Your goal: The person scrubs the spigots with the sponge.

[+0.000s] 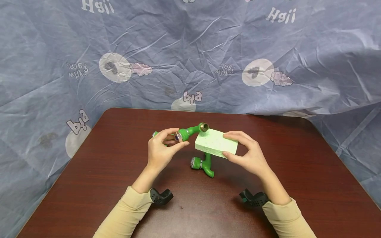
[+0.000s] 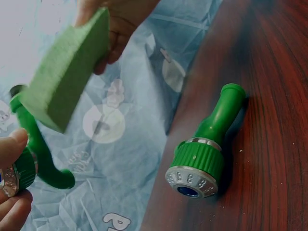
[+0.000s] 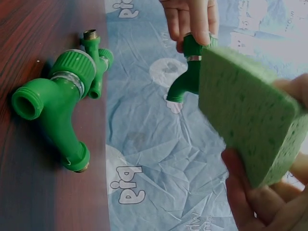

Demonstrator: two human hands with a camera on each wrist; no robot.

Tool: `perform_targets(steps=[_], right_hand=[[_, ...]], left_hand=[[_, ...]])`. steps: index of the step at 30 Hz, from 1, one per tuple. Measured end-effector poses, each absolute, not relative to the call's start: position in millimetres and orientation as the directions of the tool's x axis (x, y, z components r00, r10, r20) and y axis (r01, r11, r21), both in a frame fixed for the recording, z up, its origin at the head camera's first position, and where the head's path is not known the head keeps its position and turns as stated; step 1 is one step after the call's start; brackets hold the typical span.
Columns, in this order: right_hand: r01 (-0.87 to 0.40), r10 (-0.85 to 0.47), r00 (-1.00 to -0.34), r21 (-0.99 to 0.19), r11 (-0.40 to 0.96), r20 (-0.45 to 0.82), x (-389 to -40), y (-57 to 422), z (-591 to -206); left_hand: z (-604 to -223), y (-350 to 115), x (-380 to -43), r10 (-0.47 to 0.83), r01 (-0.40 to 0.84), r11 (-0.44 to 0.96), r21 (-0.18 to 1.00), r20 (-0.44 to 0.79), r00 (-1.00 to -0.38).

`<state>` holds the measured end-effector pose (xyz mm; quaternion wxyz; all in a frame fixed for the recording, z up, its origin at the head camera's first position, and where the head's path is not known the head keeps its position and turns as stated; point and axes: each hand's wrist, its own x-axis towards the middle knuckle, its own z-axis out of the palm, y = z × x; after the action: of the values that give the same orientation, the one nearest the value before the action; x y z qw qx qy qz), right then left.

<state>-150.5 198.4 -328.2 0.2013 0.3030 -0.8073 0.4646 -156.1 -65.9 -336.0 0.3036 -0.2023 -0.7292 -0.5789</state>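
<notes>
Raised over the table, my left hand [image 1: 160, 148] pinches a green plastic faucet [image 1: 193, 129] by its ribbed knob, the brass threaded end pointing right. My right hand [image 1: 250, 152] grips a light green rectangular sponge [image 1: 216, 142] between thumb and fingers at its right end. The sponge's left end overlaps the faucet's body in the left wrist view [image 2: 67, 72]; whether they touch, I cannot tell. A second green faucet [image 1: 207, 165] lies on the table below the sponge, partly hidden by it. Behind my left hand a third faucet [image 1: 155, 134] is mostly covered.
The dark reddish-brown wooden table [image 1: 297, 172] spans the space under both hands. A wrinkled blue-grey printed cloth [image 1: 190, 43] hangs behind it and along its sides. Black wrist mounts [image 1: 162, 197] sit on both wrists, at the ends of the pale yellow sleeves [image 1: 126, 211].
</notes>
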Motion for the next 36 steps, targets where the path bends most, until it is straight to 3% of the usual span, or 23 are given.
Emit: perform_targets(steps=[11, 16, 22, 28, 36], right_hand=[[-0.776, -0.419, -0.610, -0.614, 0.143, 0.673, -149.5, 190.1, -330.7], [-0.772, -0.435, -0.619, -0.609, 0.183, 0.654, -143.0, 179.4, -325.8], [-0.772, -0.409, -0.627, -0.599, 0.212, 0.663, -140.6, 180.2, -322.1], [-0.790, -0.469, -0.596, -0.580, 0.197, 0.652, -139.8, 181.6, -319.8], [-0.800, -0.389, -0.592, -0.574, 0.177, 0.706, -142.8, 190.1, -317.1]], left_hand=[[-370.2, -61.8, -173.6, -0.113, 0.618, 0.203, 0.759, 0.645, -0.755], [-373.4, -56.6, -171.3, -0.060, 0.658, 0.198, 0.726, 0.679, -0.731], [-369.6, -54.2, -168.9, -0.082, 0.628, 0.159, 0.762, 0.644, -0.761], [-346.9, -53.4, -153.7, -0.066, 0.639, 0.162, 0.752, 0.655, -0.753], [-338.1, -56.9, -152.3, -0.132, 0.524, 0.096, 0.846, 0.532, -0.836]])
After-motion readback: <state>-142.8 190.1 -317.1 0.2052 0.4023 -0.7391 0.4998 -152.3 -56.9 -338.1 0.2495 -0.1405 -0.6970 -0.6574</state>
